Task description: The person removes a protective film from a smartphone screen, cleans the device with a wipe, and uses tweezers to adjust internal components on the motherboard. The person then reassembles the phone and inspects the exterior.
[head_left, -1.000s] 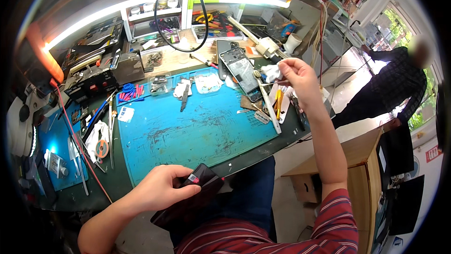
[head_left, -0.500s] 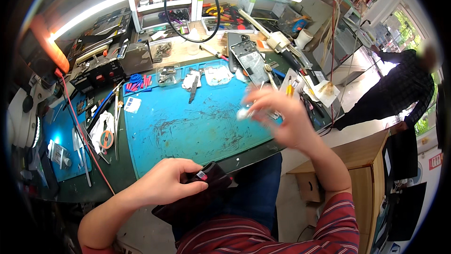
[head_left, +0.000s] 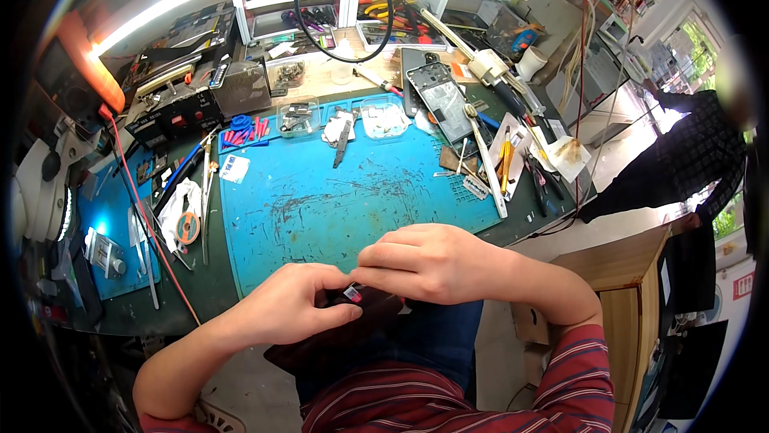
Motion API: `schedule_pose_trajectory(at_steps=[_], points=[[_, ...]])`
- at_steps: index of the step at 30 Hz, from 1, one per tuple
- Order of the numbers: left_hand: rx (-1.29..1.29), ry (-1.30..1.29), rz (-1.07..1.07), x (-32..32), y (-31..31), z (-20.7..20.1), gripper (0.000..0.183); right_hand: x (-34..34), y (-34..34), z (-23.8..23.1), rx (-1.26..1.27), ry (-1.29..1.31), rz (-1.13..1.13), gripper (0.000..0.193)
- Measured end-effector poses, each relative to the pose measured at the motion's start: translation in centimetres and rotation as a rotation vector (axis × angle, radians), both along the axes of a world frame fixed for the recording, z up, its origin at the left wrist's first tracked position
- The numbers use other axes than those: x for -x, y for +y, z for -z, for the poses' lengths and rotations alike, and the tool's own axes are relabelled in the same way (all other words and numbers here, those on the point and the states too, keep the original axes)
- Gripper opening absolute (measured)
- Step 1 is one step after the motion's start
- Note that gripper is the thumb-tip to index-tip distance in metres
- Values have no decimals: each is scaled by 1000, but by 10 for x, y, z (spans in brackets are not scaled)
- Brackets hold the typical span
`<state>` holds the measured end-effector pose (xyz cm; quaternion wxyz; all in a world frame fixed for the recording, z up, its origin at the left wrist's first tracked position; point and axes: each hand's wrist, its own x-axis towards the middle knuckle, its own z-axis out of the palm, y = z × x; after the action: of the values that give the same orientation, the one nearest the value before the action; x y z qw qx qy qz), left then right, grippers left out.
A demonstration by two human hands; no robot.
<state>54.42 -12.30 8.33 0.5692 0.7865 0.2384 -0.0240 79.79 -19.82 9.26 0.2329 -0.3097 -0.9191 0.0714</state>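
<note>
From the head view, I look down on both my hands at the near edge of the bench. My left hand (head_left: 292, 293) grips a dark, glossy, flat slab (head_left: 376, 310), thumb laid along its top face and fingers curled at its far edge, just beside a small white-and-red label (head_left: 352, 294). The slab sits over my lap, tilted, above the woven blue of my jeans (head_left: 444, 337); its lower part drops into shadow. My right hand (head_left: 436, 263) arches over the slab's far right part, fingers bent and tips drawn together close to my left fingertips. I cannot tell whether those tips pinch anything, since my knuckles hide them.

Beyond my hands spreads a rubbery blue mat (head_left: 320, 209), its surface scored with dark scratches. Along its far side stand two clear plastic boxes, a squarish one (head_left: 299, 116) with dark bits and another (head_left: 384, 119) with pale pieces. Right of them lies an opened phone (head_left: 440, 98), a flat rectangular frame with a grey inner plate. Beside it slants a brush (head_left: 486, 165) with a long, smooth, pale handle, then a slim yellow tool (head_left: 506, 165) and a stained, creased paper (head_left: 570, 157). To the left, a crumpled white cloth (head_left: 178, 202) touches an orange ring-shaped spool (head_left: 187, 228).
</note>
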Motion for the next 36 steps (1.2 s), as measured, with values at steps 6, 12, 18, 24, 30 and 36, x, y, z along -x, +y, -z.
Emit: schedule_pose_trajectory(at_steps=[6, 12, 18, 24, 30, 36], points=[[219, -63, -148, 7, -2, 8, 29, -29, -19, 16, 134, 46, 101, 37], [334, -162, -266, 9, -3, 10, 25, -33, -28, -3, 114, 298, 351, 25], [316, -186, -220, 9, -14, 9, 24, -9, -14, 1, 104, 442, 279, 20], [335, -187, -232, 8, -17, -7, 24, 6, -14, 5, 133, 374, 207, 29], [467, -333, -588, 19, -9, -8, 19, -32, -20, 8, 151, 390, 502, 23], [695, -526, -820, 15, -4, 13, 20, -22, -30, 6, 119, 529, 606, 18]])
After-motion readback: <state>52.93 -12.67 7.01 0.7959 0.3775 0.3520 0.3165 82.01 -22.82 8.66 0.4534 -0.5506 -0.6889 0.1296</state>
